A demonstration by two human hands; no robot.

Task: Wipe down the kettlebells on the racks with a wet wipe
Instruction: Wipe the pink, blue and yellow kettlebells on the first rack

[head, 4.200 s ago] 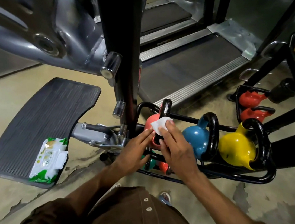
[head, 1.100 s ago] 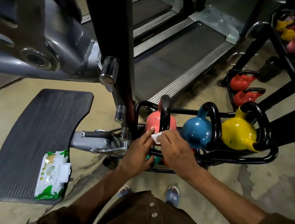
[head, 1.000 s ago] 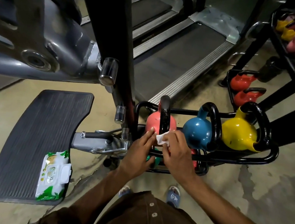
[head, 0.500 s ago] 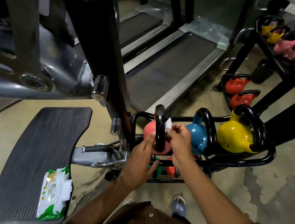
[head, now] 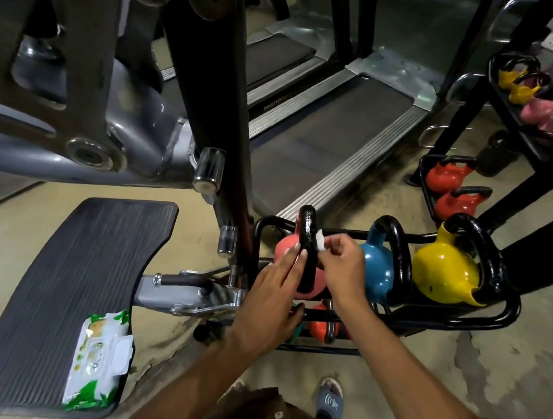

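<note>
**Q:** Which relation governs the next stroke?

**A:** Centre of frame. The coral-pink rounded kettlebell [head: 284, 252] stands at the left end of the black tubular steel rack [head: 462, 320]. Its black looped handle [head: 307, 233] rises with its long axis running up the frame. The white crumpled wet wipe [head: 319, 242] touches the handle's right flank near the top. It is pinched in the fingertips of the right hand [head: 340, 268], just right of the handle. Judged from this, the wiping path runs down the loop

**Q:** And the other hand?

**A:** The left hand [head: 270, 308] lies lower left of the handle, fingers straight and together against the pink body, grasping nothing. It appears to steady the bell

**Q:** What do the holders contain?

**A:** Upper tier, left to right: the pink bell, a glossy blue kettlebell [head: 376, 275], a glossy yellow kettlebell [head: 443, 276]. Lower tier, partly hidden by the wrists: a small red kettlebell [head: 318, 328]; the rest cannot be told. Right edge: a second dark rack [head: 423, 191] holds two red bells. Lower left: a green-and-white wipe packet [head: 97, 361] lies on a ribbed black footplate [head: 71, 272]
</note>
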